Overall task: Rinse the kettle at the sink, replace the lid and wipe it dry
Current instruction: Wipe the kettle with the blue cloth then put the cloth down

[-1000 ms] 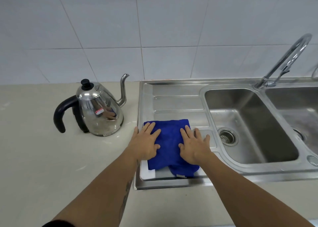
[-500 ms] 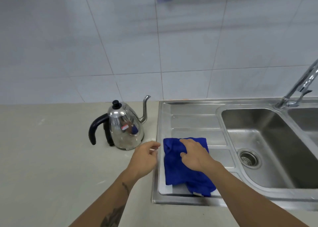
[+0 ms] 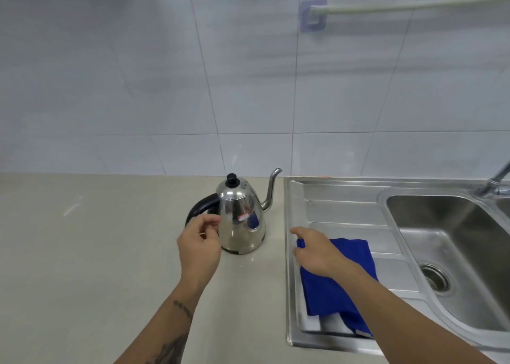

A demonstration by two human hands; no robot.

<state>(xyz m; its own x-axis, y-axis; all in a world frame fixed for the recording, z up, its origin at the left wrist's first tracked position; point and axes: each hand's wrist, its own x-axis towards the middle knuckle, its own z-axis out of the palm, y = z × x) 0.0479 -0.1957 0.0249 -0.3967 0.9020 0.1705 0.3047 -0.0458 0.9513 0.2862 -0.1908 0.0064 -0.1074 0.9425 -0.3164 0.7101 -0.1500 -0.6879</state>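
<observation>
A shiny steel kettle (image 3: 242,220) with a black handle, a thin curved spout and a black-knobbed lid (image 3: 231,183) stands upright on the beige counter, left of the sink. My left hand (image 3: 198,246) hovers just left of it, near the handle, fingers loosely curled and holding nothing. A blue cloth (image 3: 350,278) lies flat on the steel draining board. My right hand (image 3: 317,253) rests over the cloth's near-left corner, fingers spread; whether it pinches the cloth edge is unclear.
The steel sink (image 3: 447,242) with its drain (image 3: 436,279) fills the right side; the tap base (image 3: 494,187) is at the far right edge. A tiled wall carries a hook and rail (image 3: 313,16). Beige counter (image 3: 82,253) stretches left.
Both hands have come off the cloth's top. My left hand moved left toward the kettle handle, my right slid to the cloth's left corner. The view tilted up and shifted left.
</observation>
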